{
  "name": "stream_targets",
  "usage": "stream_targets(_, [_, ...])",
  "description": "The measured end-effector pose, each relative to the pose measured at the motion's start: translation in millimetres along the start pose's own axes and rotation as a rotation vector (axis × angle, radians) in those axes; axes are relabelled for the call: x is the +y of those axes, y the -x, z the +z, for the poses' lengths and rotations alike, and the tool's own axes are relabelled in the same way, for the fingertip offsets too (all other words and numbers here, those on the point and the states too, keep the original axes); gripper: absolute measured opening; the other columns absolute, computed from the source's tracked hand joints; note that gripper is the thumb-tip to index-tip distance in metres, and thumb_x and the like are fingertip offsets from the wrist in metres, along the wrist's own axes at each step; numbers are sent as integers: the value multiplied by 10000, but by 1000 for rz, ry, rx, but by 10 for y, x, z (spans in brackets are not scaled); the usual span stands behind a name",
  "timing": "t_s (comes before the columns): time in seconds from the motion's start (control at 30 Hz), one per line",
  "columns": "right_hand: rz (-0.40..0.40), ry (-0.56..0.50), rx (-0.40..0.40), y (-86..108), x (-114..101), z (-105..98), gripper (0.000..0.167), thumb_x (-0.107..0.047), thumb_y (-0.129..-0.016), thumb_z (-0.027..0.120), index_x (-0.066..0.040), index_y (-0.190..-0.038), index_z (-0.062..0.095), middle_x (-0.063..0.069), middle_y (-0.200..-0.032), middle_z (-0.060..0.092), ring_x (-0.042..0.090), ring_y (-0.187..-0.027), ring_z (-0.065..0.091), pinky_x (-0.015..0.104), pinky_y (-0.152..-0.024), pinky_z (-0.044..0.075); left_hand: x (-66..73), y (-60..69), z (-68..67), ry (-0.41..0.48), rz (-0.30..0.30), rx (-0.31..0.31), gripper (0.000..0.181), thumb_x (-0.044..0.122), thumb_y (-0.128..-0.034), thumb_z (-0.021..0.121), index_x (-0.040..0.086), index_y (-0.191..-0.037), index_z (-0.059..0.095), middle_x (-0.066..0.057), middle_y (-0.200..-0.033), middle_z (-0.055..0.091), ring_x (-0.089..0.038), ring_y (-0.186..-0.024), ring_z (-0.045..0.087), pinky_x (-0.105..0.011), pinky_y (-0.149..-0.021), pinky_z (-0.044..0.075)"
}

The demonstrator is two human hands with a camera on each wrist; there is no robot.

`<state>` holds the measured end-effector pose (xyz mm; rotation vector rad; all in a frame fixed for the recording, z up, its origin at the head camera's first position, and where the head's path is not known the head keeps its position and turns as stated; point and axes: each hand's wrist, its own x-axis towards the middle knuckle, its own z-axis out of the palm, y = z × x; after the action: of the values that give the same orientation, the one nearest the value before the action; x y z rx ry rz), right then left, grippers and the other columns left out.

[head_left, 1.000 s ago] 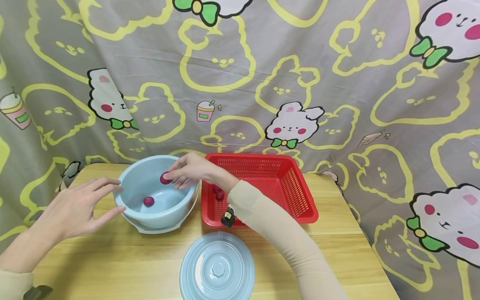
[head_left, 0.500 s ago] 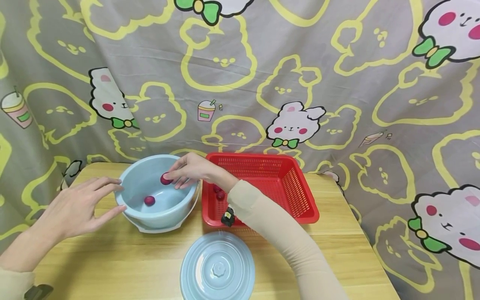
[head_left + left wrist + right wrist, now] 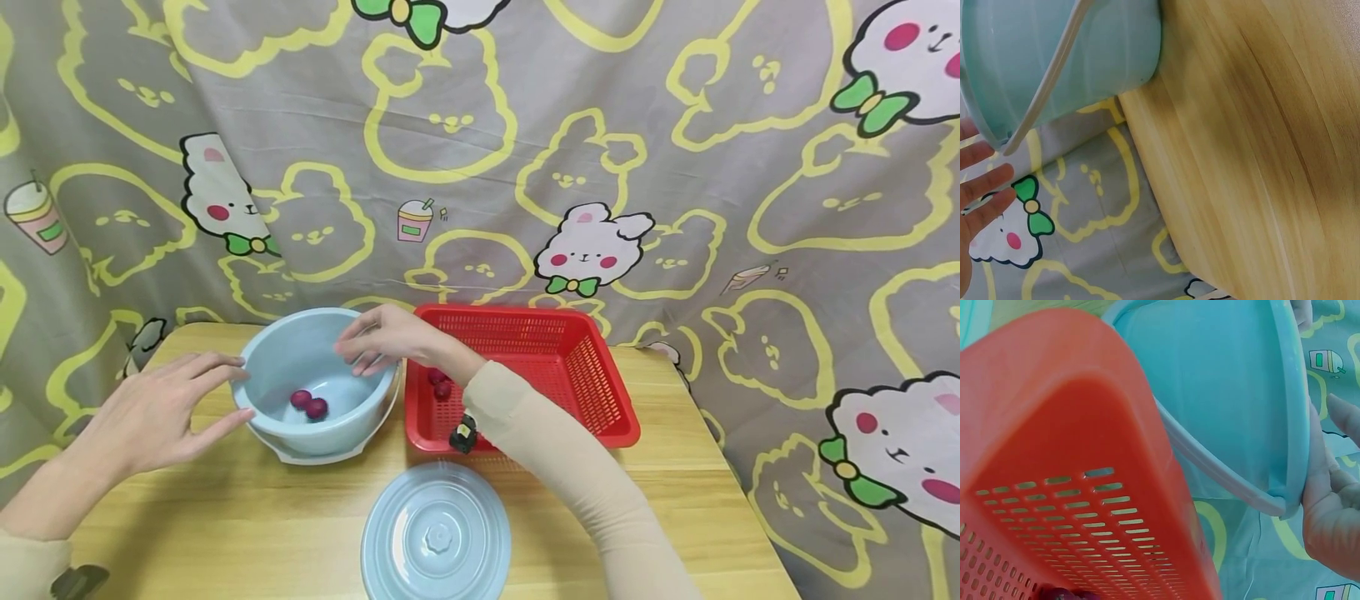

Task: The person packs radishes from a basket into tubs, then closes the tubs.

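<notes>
A light blue bucket [image 3: 330, 443] stands upright at the table's left. Inside it, two round dark red fruits, plum-like, lie side by side, the left fruit [image 3: 301, 399] touching the right fruit [image 3: 317, 408]. My left hand [image 3: 168, 408] reaches to the bucket's left rim with spread, fairly straight fingers. The left wrist view has these fingers beside the bucket [image 3: 1085, 56] and its white handle. Over the bucket's right rim hovers my right hand [image 3: 382, 340], fingers loosely bent and nothing between them. In the right wrist view that hand [image 3: 1335, 519] is beside the bucket rim.
Right of the bucket sits a red perforated basket [image 3: 558, 392], with dark red fruits [image 3: 442, 389] at its left end, partly hidden by my right arm. A light blue lid [image 3: 438, 537] lies in front on the wooden table [image 3: 247, 525]. A patterned curtain [image 3: 457, 108] hangs behind.
My right hand has let go of the dark red fruit it was pinching. That fruit now lies on the bucket's bottom against the other one. The left hand has stayed in place.
</notes>
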<state>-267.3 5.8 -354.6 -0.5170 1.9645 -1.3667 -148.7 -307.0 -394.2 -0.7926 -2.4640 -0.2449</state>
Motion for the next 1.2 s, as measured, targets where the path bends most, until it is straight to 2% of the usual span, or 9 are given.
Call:
stream_targets(0.13, [-10,7,-2,42,-6,-16,241,-166,-975,762,-43,-1181,742,232,-1149,774,177,-814,786,508,-933,619,8,0,-6,-1,-7,-7,556,478,-733,871,111,-1135,757,-82,-1107,765,-329,-901,761,-458,-593,546])
stream_targets(0.33, [-18,36,-19,142,-26,-41,256,-181,-975,764,-60,-1200,747,99,-1041,801,283,-940,805,450,-907,638,15,5,-10,-2,-8,-10,559,485,-739,869,106,-1134,757,-85,-1105,764,-333,-910,761,-469,-603,556])
stream_targets(0.57, [-62,47,-25,274,-4,-130,294,-186,-989,742,-42,-1245,730,190,-1138,784,309,-950,803,397,-830,658,12,-1,-5,-4,-1,-5,557,470,-735,871,98,-1133,755,-89,-1099,765,-333,-899,764,-474,-606,562])
stream_targets(0.83, [-70,45,6,387,61,-276,311,-180,-987,744,-26,-1256,719,302,-1224,728,178,-826,795,408,-825,658,11,2,-1,-1,10,2,548,469,-743,868,90,-1124,756,-92,-1089,763,-332,-903,764,-491,-623,573])
stream_targets(1.07, [-39,37,75,453,129,-428,283,-186,-967,774,-36,-1205,744,157,-1061,796,200,-821,796,431,-831,657,2,-5,-3,-4,11,3,546,457,-733,872,94,-1124,755,-91,-1092,764,-323,-877,762,-452,-588,552])
stream_targets(1.2, [-25,28,89,490,182,-512,288,-185,-973,765,-22,-1208,735,201,-1085,785,206,-825,787,422,-828,659,12,-3,-10,-2,6,-2,555,456,-735,871,86,-1131,753,-98,-1094,764,-327,-886,762,-446,-584,555])
